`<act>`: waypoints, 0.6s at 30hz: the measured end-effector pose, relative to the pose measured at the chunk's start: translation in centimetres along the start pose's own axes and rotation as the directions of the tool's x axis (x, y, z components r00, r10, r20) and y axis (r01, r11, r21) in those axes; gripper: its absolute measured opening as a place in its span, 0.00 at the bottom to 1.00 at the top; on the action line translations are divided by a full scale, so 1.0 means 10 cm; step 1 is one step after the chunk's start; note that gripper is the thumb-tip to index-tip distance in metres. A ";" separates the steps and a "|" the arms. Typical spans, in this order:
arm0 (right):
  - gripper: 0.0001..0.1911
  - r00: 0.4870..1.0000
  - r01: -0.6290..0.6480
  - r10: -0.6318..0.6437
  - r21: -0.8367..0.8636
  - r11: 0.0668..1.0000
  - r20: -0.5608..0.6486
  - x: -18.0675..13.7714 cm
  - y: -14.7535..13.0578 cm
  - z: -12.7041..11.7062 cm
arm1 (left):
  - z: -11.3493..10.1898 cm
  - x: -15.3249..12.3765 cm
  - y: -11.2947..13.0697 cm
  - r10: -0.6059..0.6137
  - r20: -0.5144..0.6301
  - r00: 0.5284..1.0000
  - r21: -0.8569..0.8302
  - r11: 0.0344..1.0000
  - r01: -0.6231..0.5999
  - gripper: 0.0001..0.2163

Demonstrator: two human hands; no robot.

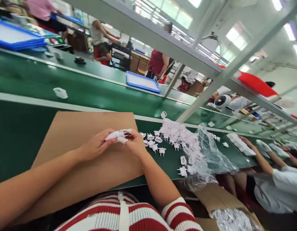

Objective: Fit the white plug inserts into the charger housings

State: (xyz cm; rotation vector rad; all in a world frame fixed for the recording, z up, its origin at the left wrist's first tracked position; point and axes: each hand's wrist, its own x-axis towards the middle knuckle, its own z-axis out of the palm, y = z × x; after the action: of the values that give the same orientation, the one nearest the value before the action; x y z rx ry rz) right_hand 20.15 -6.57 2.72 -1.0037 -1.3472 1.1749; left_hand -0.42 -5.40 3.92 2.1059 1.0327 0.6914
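Over a sheet of brown cardboard (90, 170), both of my hands hold a bundled white cable (117, 134). My left hand (97, 146) pinches the thick left end of the bundle between thumb and fingers. At the other end, the fingers of my right hand (136, 143) close around the looped strands, hiding part of them. Just right of my right hand lie several loose white plug pieces (161, 150) with two pins each. More of them form a heap (179, 134) on and beside a clear plastic bag (211, 147).
A green conveyor belt (95, 93) runs past beyond the cardboard, carrying a white plug part (60, 93). Blue-rimmed trays (143, 82) stand on the far ledge. A slanted metal post (199, 96) rises behind the heap. At right, a co-worker's hand (248, 144) touches white pieces. An open carton (225, 199) sits below.
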 end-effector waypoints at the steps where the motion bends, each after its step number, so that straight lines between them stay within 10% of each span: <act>1: 0.17 1.000 0.027 -0.027 -0.007 1.000 -0.008 -0.02 -0.01 0.02 | -0.01 -0.02 0.00 0.016 0.009 1.000 -0.012 1.000 -0.016 0.20; 18: 0.14 0.998 0.049 -0.052 -0.079 0.996 -0.030 -0.16 0.13 0.09 | -0.02 -0.16 -0.03 0.086 0.102 0.991 -0.029 0.996 -0.083 0.15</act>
State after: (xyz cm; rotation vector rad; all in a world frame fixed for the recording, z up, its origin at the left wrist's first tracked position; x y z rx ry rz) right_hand 19.35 -7.99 1.16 -1.0340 -1.3944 1.0716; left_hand -1.59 -6.52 3.54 2.1505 0.8789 0.6254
